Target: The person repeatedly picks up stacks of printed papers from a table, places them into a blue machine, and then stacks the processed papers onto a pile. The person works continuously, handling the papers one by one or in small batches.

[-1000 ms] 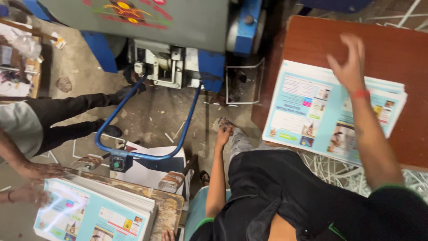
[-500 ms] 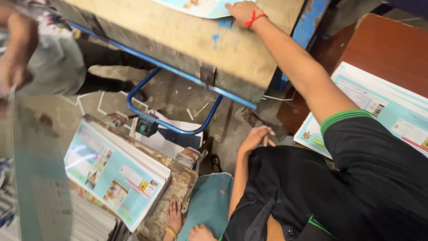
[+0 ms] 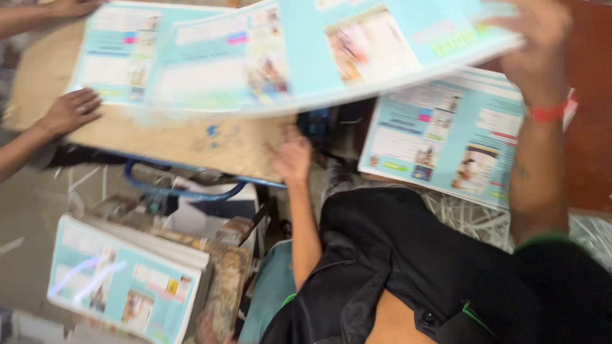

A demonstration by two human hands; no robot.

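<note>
Fingers of my right hand [image 3: 539,54], upper right of the frame, curl around the edge of a blurred light-blue printed sheet bundle [image 3: 331,57] that spans the top centre, while my left hand [image 3: 293,156] at centre rests with fingers loosely spread against the worn wooden board [image 3: 191,143]. I see 1 more blue printed stack [image 3: 446,137] on the brown table [image 3: 590,127] at right, and another stack [image 3: 121,280] at lower left. A co-worker's hand [image 3: 70,111] at left presses flat on the board beside a further sheet [image 3: 124,54].
</note>
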